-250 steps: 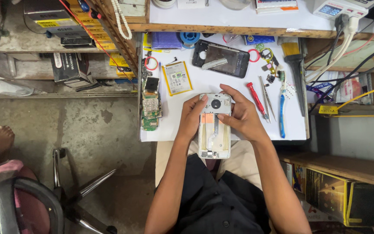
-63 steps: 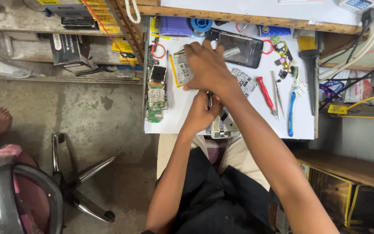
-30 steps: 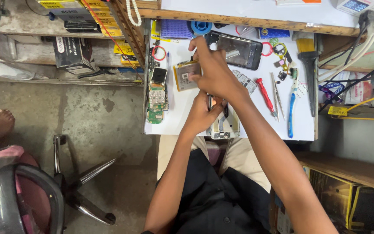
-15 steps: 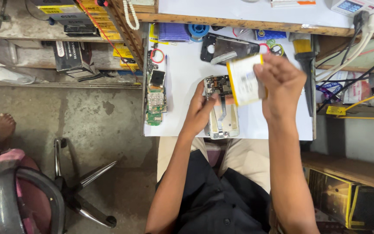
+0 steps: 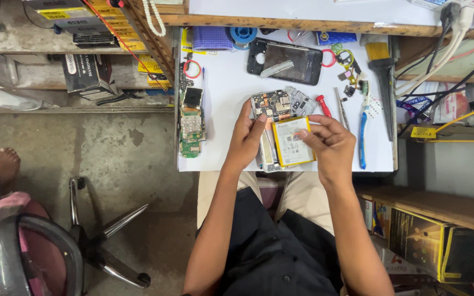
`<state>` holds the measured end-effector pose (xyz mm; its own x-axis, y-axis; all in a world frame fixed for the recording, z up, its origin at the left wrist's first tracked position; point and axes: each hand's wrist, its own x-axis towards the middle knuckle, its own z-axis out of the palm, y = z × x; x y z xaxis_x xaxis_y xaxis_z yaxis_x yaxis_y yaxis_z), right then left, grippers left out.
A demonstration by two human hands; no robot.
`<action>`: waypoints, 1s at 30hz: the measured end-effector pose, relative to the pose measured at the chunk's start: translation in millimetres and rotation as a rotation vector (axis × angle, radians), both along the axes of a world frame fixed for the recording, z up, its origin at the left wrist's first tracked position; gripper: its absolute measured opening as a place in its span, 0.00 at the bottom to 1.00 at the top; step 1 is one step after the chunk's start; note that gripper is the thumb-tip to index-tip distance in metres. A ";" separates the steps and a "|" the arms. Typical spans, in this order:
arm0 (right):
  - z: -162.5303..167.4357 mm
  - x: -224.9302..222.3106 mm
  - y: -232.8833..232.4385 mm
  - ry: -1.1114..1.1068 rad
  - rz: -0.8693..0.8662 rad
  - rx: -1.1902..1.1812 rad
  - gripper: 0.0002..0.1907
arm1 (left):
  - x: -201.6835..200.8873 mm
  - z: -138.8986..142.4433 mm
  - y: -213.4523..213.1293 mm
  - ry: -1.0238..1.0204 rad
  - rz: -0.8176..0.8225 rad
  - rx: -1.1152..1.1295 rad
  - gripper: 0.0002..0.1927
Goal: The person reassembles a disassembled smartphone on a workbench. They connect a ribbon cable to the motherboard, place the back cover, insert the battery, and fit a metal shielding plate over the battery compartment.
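Hands meet over an opened phone (image 5: 272,129) lying on the white bench (image 5: 226,115), near its front edge, long axis running away from the person. The right hand (image 5: 330,145) pinches a flat battery (image 5: 293,141) with a yellow rim, thumb and forefinger closed on its right edge, the other fingers curled loosely behind. The battery lies over the lower half of the phone body, its long axis in line with the phone's, its top end just below the exposed circuit board (image 5: 271,104). Whether it already sits flat in its bay or is tilted above it cannot be told from this view. The left hand (image 5: 246,140) steadies the phone from the left side, fingers extended and pressed along the frame's left edge, fingertips up near the board, holding nothing else. So the battery lies between the two hands, gripped only by the right one. Just right of the phone lie a red-handled screwdriver (image 5: 323,106), tweezers (image 5: 341,108) and a blue-handled tool (image 5: 362,137). Farther back rests a black phone (image 5: 285,60), and off to the left a green board (image 5: 191,123).
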<state>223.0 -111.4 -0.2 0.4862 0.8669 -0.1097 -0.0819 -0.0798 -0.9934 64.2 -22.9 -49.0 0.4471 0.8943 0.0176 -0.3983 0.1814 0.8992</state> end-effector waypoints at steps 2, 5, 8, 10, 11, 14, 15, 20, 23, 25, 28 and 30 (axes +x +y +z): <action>0.5 -2.4 0.7 -0.016 0.014 -0.042 0.19 | 0.4 -0.1 0.2 -0.001 0.004 0.007 0.27; 0.8 -3.6 1.8 -0.010 0.036 -0.020 0.19 | -0.1 -1.5 0.4 -0.029 -0.020 -0.004 0.29; 1.0 -1.4 3.6 -0.031 0.037 -0.023 0.18 | -2.2 -3.8 1.0 -0.046 -0.038 0.018 0.32; 0.9 -0.4 4.3 -0.050 0.040 -0.034 0.19 | -2.9 -5.3 1.5 -0.044 -0.044 0.027 0.33; 0.7 -0.8 4.0 -0.059 0.041 -0.040 0.19 | -3.8 -6.0 1.6 -0.039 -0.048 0.020 0.33; 0.0 -3.0 2.9 -0.045 0.037 -0.052 0.19 | -3.8 -7.5 1.7 -0.016 -0.056 0.011 0.34; -0.5 -5.3 2.8 -0.052 0.041 -0.046 0.19 | -4.3 -7.9 1.5 -0.006 -0.059 0.009 0.35; 0.8 -13.1 2.3 -0.107 0.042 -0.043 0.20 | -5.0 -8.3 1.9 -0.038 -0.063 0.015 0.36; 3.7 -18.6 0.8 -0.187 0.074 -0.046 0.22 | -6.4 -7.4 2.2 -0.006 -0.052 0.003 0.32; 5.4 -21.9 1.5 -0.286 0.072 -0.068 0.21 | -6.3 -6.6 1.9 0.011 -0.045 0.009 0.30; 8.2 -28.8 2.6 -0.349 0.071 -0.070 0.21 | -7.7 -5.8 1.4 0.033 -0.041 0.024 0.30; 11.0 -32.2 2.7 -0.380 0.072 -0.065 0.20 | -8.4 -5.9 1.4 0.063 -0.047 -0.003 0.30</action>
